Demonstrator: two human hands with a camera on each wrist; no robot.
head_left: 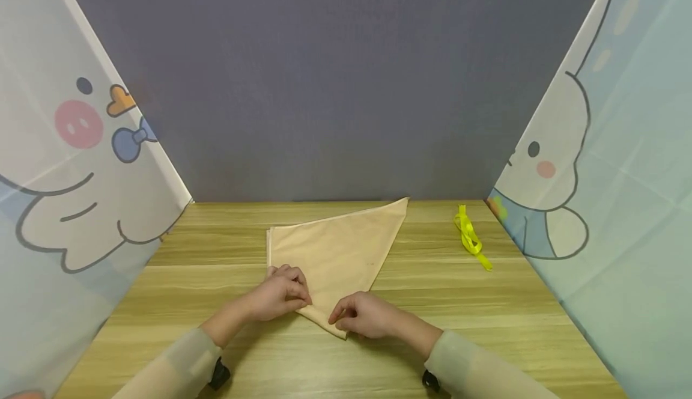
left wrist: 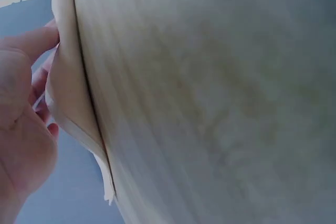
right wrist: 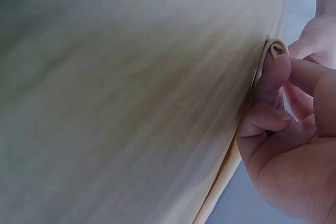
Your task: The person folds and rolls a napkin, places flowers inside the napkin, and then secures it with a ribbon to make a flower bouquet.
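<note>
A beige cloth (head_left: pixel 340 243), folded in layers, lies flat with one pointed corner reaching to the back right. Its near edge is turned over into a narrow roll, whose coiled end (right wrist: pixel 277 46) shows in the right wrist view. My left hand (head_left: pixel 277 294) pinches the roll toward its left part, thumb in front and the other fingers over the cloth. At the right end of the roll, my right hand (head_left: pixel 370 315) pinches it between thumb and curled index finger. In the left wrist view the cloth edge (left wrist: pixel 71 82) bulges a little beside the fingers.
A bundled bright yellow ribbon (head_left: pixel 469 237) lies on the wood-grain table (head_left: pixel 216 243) to the right of the cloth. A dark grey panel (head_left: pixel 335 86) stands at the back. Cartoon-printed curtains (head_left: pixel 622 164) flank both sides.
</note>
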